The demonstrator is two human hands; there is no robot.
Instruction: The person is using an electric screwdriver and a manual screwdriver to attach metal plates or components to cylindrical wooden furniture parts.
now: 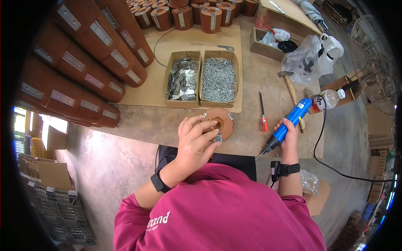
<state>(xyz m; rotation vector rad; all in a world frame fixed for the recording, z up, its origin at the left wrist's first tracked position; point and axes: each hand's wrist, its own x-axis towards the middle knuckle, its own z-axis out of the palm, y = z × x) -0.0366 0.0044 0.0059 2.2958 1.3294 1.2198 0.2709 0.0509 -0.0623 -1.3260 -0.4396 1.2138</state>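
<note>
My right hand (289, 133) is wrapped round a blue electric screwdriver (297, 115), whose dark nose and thin bit slant down to the left near the table's front edge. Under my left hand (194, 136) stands a brown cylinder (226, 122) with a round hole in its top. The fingers grip it, some reaching over the hole. A small grey metal plate (218, 137) lies by the fingertips at its near side. Bright metal brackets show on its rim. Behind it are a cardboard box of flat metal plates (182, 79) and a box of screws (218, 79).
Stacked brown cylinders (83, 62) rise at the left; more (210, 20) stand at the back. On the right lie a red-handled screwdriver (264, 123), a hammer (291, 88), a bottle (328, 100) and a plastic bag (307, 62). A black cord (318, 146) hangs off the table's right side.
</note>
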